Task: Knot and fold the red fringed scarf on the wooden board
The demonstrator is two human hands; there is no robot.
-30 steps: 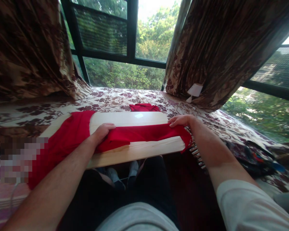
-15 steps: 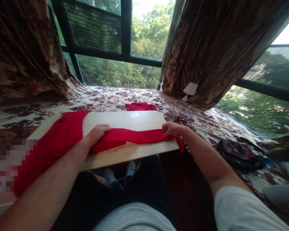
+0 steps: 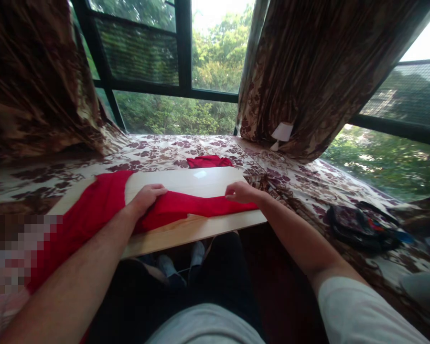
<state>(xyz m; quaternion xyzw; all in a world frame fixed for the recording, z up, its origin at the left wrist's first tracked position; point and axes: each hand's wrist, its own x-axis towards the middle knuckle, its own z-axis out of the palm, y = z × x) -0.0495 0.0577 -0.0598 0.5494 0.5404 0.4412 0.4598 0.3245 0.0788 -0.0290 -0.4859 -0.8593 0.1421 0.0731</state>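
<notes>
— Largest item and load?
— Wooden board (image 3: pixel 179 181); red cloth (image 3: pixel 189 206) lies lengthwise on it.
— Grip status?
— Left hand (image 3: pixel 147 197): curled on the cloth, near the board's middle. Right hand (image 3: pixel 241 192): bunched at the cloth's edge, toward the board's right end. Whether either grasps cannot be determined.

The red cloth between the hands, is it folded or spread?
Not fully spread: the red cloth lies as a narrow strip, bare board showing beyond and before it. Whether folded, I cannot tell.

Red fabric (image 3: pixel 179 208) is being carried by the pale board (image 3: pixel 179 181); behind the board, a red bundle (image 3: pixel 210 162) is being borne by the floral cover (image 3: pixel 154 148).
</notes>
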